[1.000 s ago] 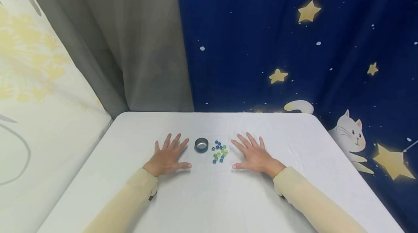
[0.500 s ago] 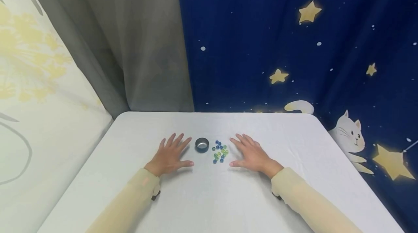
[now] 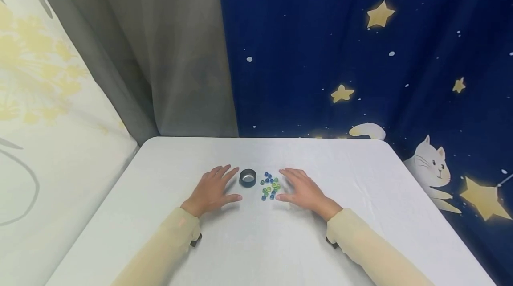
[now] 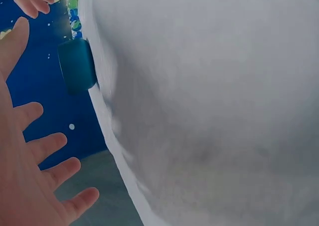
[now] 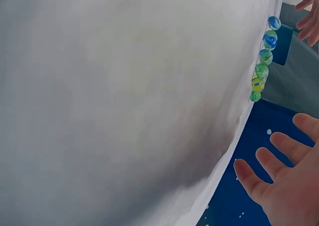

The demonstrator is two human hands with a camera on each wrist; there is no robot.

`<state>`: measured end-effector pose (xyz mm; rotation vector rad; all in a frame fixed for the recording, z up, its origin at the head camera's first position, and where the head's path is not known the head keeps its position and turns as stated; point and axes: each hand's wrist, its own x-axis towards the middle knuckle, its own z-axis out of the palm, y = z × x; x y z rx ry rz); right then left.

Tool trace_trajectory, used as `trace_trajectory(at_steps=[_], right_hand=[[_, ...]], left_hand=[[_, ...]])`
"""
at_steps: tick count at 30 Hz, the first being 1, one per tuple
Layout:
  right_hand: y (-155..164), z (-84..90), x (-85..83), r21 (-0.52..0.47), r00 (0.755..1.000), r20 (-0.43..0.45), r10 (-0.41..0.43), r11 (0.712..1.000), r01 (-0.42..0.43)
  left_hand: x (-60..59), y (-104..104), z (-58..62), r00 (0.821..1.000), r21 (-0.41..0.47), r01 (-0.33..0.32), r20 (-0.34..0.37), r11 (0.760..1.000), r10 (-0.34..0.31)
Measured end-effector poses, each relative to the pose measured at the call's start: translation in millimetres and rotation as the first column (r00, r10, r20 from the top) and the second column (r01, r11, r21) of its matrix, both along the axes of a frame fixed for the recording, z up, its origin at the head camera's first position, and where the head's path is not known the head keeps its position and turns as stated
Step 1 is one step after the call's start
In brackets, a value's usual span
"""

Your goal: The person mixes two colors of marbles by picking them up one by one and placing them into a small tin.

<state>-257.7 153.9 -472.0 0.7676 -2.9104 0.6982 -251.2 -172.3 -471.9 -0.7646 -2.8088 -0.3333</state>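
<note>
A small dark round metal tin (image 3: pixel 248 184) stands upright on the white table, its inside silvery and with nothing visible in it. Just right of it lie several loose glass marbles (image 3: pixel 269 189), blue, green and yellowish. My left hand (image 3: pixel 211 189) is held left of the tin, thumb and fingers spread apart, holding nothing. On the other side, my right hand (image 3: pixel 303 191) has its thumb and fingertips right beside the marbles, also holding nothing. The left wrist view shows the tin's teal-looking side wall (image 4: pixel 77 66) beyond the fingers. Marbles (image 5: pixel 269 40) line up in the right wrist view.
A white cloth covers the table (image 3: pixel 256 241). Behind its far edge hang a grey curtain (image 3: pixel 188 54) and a dark blue curtain (image 3: pixel 296 54) with printed stars and a cat. A pale patterned cloth (image 3: pixel 60 165) hangs at the left.
Both hands have moved inward, the left toward the tin and the right toward the marbles. Their fingers have drawn closer together and bent a little. Tin and marbles have not moved.
</note>
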Motion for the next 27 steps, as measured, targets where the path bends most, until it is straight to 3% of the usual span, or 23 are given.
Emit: trace_trajectory(at_steps=[8,17,25,27], right_hand=[[-12.2,2.2,2.9,-0.143,0.994,0.092,-0.064,0.987,0.076],[-26.1,4.0,2.8,-0.319,0.968,0.217,-0.129,0.927,0.196],[-33.2,3.6,3.1,-0.323,0.932,0.291,-0.215,0.895,0.308],[-33.8,2.7,2.4,-0.315,0.924,0.305,-0.232,0.891,0.327]], left_hand=[[-0.9,5.0,-5.0,1.0,0.072,-0.024,0.01,0.997,0.023],[-1.7,14.7,-7.1,0.988,0.195,-0.115,0.121,0.974,0.092],[-2.5,23.6,-9.4,0.977,0.245,-0.165,0.175,0.955,0.123],[-3.6,26.1,-9.7,0.971,0.285,-0.188,0.201,0.94,0.133]])
